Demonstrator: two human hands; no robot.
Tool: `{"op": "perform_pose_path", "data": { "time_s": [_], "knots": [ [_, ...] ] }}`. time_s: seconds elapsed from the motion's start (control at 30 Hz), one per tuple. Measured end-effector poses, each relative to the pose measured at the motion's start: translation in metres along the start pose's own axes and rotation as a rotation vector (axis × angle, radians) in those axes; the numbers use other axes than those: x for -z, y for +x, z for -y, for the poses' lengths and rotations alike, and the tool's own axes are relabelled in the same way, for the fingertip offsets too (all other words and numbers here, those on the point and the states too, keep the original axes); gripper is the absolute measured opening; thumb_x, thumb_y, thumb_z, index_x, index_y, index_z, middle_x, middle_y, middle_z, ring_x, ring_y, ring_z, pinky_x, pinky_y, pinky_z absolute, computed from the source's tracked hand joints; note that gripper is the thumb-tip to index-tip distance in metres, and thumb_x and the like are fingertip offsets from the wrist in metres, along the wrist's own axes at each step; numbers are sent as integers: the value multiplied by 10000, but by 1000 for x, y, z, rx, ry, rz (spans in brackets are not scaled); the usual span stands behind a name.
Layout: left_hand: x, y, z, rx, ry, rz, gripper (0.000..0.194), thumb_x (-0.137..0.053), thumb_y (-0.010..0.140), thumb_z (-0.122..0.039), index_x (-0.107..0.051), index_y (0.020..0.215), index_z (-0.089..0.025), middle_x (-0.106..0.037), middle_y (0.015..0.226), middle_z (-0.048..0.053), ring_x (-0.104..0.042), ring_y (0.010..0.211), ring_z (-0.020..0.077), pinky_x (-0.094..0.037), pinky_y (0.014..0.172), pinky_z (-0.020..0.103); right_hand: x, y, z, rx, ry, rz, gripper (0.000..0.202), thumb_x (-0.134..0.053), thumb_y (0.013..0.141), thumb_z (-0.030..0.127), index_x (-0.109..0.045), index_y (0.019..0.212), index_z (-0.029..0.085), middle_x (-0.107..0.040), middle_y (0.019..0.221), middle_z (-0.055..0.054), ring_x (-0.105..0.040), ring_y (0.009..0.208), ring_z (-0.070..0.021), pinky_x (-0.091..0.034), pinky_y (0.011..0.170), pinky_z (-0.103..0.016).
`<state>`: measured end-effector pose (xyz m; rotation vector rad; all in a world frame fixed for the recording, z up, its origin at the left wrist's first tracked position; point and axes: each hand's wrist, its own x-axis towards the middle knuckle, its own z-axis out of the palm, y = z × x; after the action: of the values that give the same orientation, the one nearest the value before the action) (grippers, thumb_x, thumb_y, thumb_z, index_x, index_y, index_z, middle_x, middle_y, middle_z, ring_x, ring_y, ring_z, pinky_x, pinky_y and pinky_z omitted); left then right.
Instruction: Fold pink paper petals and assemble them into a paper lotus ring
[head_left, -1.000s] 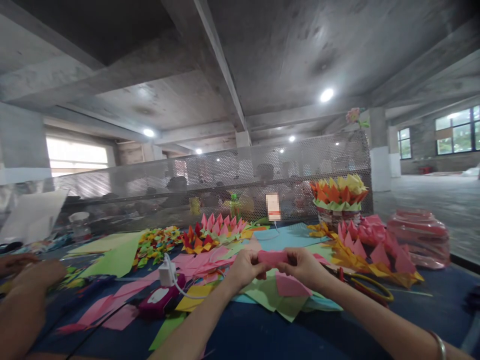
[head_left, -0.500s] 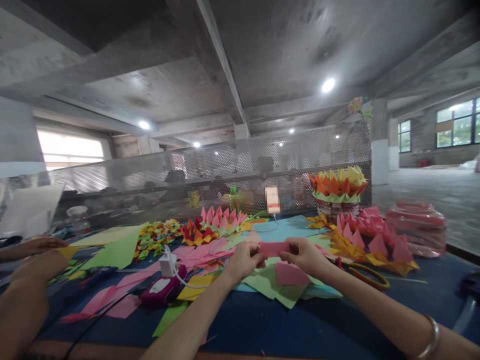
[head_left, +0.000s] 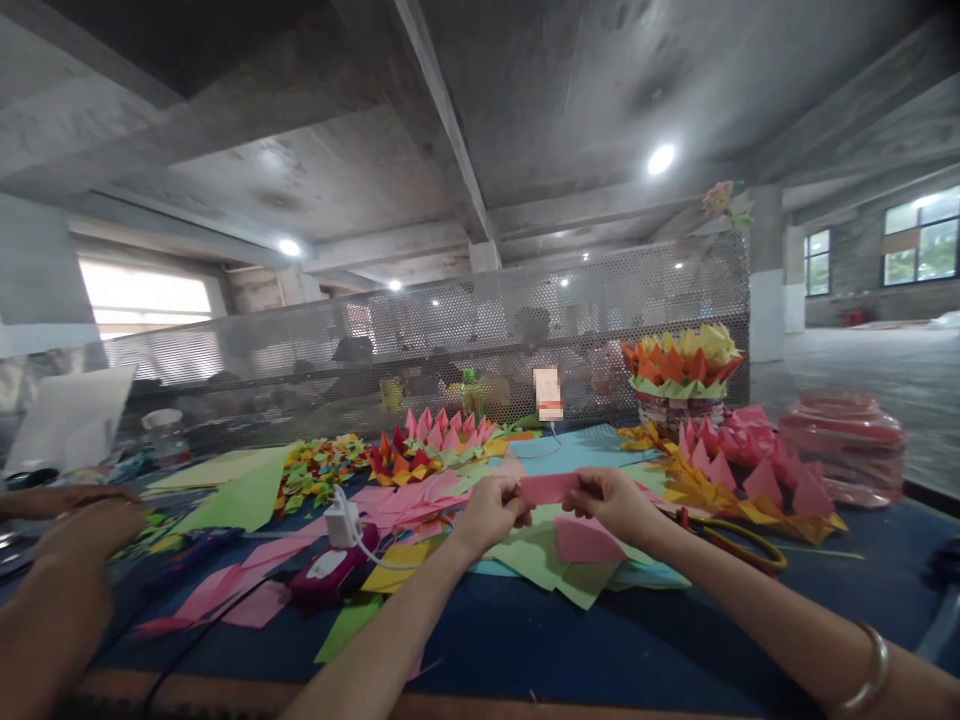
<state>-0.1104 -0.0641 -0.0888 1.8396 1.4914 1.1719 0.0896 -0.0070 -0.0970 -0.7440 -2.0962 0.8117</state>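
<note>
A small folded strip of pink paper [head_left: 550, 489] is stretched between my two hands above the table. My left hand [head_left: 491, 512] pinches its left end, and my right hand [head_left: 609, 502] grips its right end with thumb and fingers. Just below lie a flat pink sheet [head_left: 589, 541] and light green sheets [head_left: 536, 562]. Beyond my hands is a blue sheet [head_left: 577, 450]. Pink pointed paper petals [head_left: 450, 432] stand past my left hand.
Another person's hands [head_left: 94, 530] are at the left. A white charger [head_left: 342, 520] sits on a purple power strip [head_left: 334, 567]. At the right are paper lotuses [head_left: 686, 370], yellow-handled scissors [head_left: 742, 545] and a clear pink jar [head_left: 844, 450]. A perforated metal panel [head_left: 420, 345] stands behind.
The view has shifted slightly. My right fingers have changed position a little on the pink strip, which both hands still hold. The other person's hand at the left no longer shows the yellow piece.
</note>
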Motion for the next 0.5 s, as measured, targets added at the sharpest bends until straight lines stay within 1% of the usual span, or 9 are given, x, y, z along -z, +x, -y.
{"op": "perform_pose_path", "data": {
  "time_s": [0.13,0.17,0.23,0.3,0.33,0.4,0.5],
  "knots": [
    [1,1,0,38,-106,79,289,-645,672,-392,-575,622,-116,-641,609,62,-571,540,123,-462,572,245,4,-1,0,39,-80,-42,161,-509,788,250,-592,690,153,-644,634,-26,-567,579,-132,-398,541,-225],
    [2,1,-1,41,-130,88,320,-659,664,-422,-595,663,-108,-648,649,67,-580,564,124,-466,585,244,5,-2,0,51,-119,-53,156,-509,785,237,-593,683,155,-638,623,-20,-562,578,-133,-388,538,-224],
    [5,0,-4,62,-191,78,412,-664,662,-487,-633,814,-104,-660,768,78,-593,616,122,-459,581,228,6,-4,0,80,-188,-61,148,-504,782,211,-604,685,160,-638,622,-12,-558,588,-134,-377,543,-223],
    [8,-1,-6,100,-269,66,503,-642,677,-536,-627,973,-129,-658,894,89,-599,658,121,-448,564,210,7,-6,1,123,-220,-44,154,-489,787,184,-627,723,166,-654,655,-10,-570,615,-136,-384,569,-225],
    [9,-1,-7,105,-305,70,525,-631,686,-550,-621,1012,-138,-654,931,94,-601,675,122,-447,566,208,6,-6,1,146,-223,-26,166,-479,790,170,-640,752,170,-664,680,-10,-579,634,-137,-390,584,-225],
    [9,-2,-8,80,-347,103,524,-633,688,-552,-637,998,-129,-656,927,97,-599,685,123,-460,595,219,5,-8,2,189,-225,8,194,-464,794,148,-656,795,177,-675,720,-11,-590,665,-138,-398,607,-224],
    [6,-3,-7,51,-336,179,488,-659,673,-535,-670,898,-102,-649,775,63,-588,624,118,-479,616,245,4,-9,4,219,-225,29,208,-462,791,135,-662,827,181,-680,746,-13,-593,679,-138,-401,615,-220]
  ]
}}
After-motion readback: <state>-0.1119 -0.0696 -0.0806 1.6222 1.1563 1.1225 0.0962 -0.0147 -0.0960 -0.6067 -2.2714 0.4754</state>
